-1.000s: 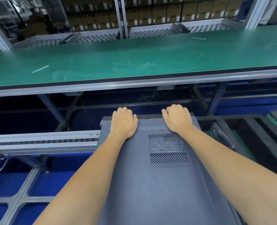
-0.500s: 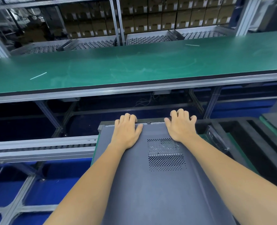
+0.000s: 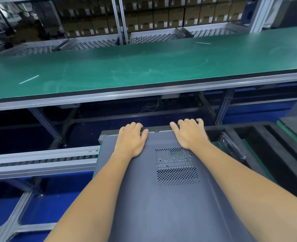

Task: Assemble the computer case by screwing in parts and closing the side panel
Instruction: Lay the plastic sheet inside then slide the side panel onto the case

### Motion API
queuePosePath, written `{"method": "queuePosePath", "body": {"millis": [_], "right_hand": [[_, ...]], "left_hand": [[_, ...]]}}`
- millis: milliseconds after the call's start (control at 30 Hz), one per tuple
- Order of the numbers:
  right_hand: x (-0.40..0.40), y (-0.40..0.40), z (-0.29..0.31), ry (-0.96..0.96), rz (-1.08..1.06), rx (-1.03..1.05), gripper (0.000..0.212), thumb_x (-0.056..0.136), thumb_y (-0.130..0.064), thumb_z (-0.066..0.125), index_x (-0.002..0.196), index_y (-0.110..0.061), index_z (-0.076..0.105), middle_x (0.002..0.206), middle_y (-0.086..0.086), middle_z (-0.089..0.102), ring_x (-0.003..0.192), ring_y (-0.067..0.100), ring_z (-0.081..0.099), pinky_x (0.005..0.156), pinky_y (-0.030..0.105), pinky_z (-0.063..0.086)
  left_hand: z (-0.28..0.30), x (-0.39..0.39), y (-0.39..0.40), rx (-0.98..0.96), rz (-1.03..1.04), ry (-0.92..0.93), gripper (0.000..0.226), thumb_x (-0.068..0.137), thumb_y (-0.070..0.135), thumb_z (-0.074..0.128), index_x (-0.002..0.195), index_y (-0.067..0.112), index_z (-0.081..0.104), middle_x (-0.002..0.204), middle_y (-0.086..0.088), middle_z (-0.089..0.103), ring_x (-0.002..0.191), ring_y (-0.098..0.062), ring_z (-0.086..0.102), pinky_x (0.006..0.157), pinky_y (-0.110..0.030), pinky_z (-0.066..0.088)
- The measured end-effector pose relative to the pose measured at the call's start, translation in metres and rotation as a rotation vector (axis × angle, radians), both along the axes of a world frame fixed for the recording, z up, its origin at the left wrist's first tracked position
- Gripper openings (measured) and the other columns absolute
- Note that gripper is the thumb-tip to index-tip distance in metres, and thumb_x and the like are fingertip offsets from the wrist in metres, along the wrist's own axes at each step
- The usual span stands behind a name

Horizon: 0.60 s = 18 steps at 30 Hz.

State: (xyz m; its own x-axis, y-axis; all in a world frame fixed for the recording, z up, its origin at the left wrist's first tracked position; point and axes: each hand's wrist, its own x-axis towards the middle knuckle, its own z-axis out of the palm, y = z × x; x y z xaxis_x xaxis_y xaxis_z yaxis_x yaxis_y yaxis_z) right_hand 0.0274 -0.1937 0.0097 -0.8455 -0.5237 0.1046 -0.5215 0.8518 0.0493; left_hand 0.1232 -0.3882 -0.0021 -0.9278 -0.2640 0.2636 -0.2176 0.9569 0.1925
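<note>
Side panel [image 3: 175, 203], flat grey perforated metal

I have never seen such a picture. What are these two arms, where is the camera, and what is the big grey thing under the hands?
The camera sits on a person's head and looks down at their own bare arms. Both palms lie on the side panel of a grey computer case, which has a patch of vent holes. The left hand and right hand curl their fingertips over the panel's far edge. Beyond stands a green workbench, with stacked cardboard boxes behind it.
</note>
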Motion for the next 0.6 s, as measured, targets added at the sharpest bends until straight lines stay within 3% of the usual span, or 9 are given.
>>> {"method": "queuePosePath", "body": {"millis": [67,133,233,433,500,600], "right_hand": [[-0.001,0.001,-0.001,0.02,0.017,0.021,0.042,0.102,-0.027,0.017,0.133,-0.02,0.044,0.1,0.003,0.057,0.086,0.027,0.046,0.083,0.039,0.033],[-0.001,0.0,-0.001,0.017,0.02,0.042,0.038,0.103,-0.025,0.025,0.137,-0.019,0.039,0.101,0.004,0.057,0.08,0.026,0.041,0.074,0.037,0.03],[-0.004,-0.001,-0.004,0.062,0.008,0.069,0.04,0.103,-0.025,0.024,0.139,-0.016,0.041,0.092,0.004,0.053,0.075,0.026,0.04,0.071,0.036,0.029],[-0.005,-0.005,-0.006,0.084,0.016,0.045,0.047,0.103,-0.021,0.031,0.15,-0.02,0.026,0.09,0.001,0.05,0.075,0.026,0.042,0.069,0.036,0.03],[-0.002,-0.005,-0.003,0.073,-0.032,0.057,0.044,0.102,-0.022,0.024,0.145,-0.02,0.036,0.092,0.001,0.055,0.077,0.025,0.043,0.069,0.035,0.029],[0.011,-0.005,0.0,0.078,-0.064,0.002,0.059,0.098,-0.033,0.004,0.123,-0.015,0.055,0.107,0.005,0.062,0.094,0.027,0.054,0.074,0.036,0.033]], "left_hand": [[-0.001,-0.003,0.001,-0.002,0.0,-0.003,0.04,0.098,0.042,0.033,0.106,0.014,0.06,0.099,-0.001,0.056,0.093,-0.021,0.048,0.089,-0.034,0.034],[-0.002,-0.005,0.0,-0.005,0.005,-0.013,0.041,0.098,0.043,0.032,0.102,0.013,0.06,0.096,-0.002,0.053,0.091,-0.022,0.046,0.087,-0.034,0.034],[-0.004,-0.006,0.0,-0.007,0.007,-0.01,0.043,0.098,0.045,0.032,0.097,0.012,0.058,0.094,-0.002,0.051,0.091,-0.022,0.045,0.086,-0.034,0.033],[-0.002,-0.011,-0.002,-0.005,0.003,0.01,0.041,0.099,0.044,0.031,0.092,0.012,0.058,0.089,0.0,0.048,0.088,-0.022,0.045,0.084,-0.034,0.034],[-0.002,-0.01,-0.002,-0.036,0.013,-0.004,0.042,0.1,0.042,0.029,0.095,0.013,0.06,0.091,-0.002,0.054,0.088,-0.023,0.048,0.083,-0.034,0.035],[0.003,-0.002,0.005,-0.147,0.033,-0.014,0.042,0.102,0.038,0.026,0.099,0.014,0.06,0.097,-0.002,0.059,0.091,-0.024,0.052,0.082,-0.034,0.035]]}}
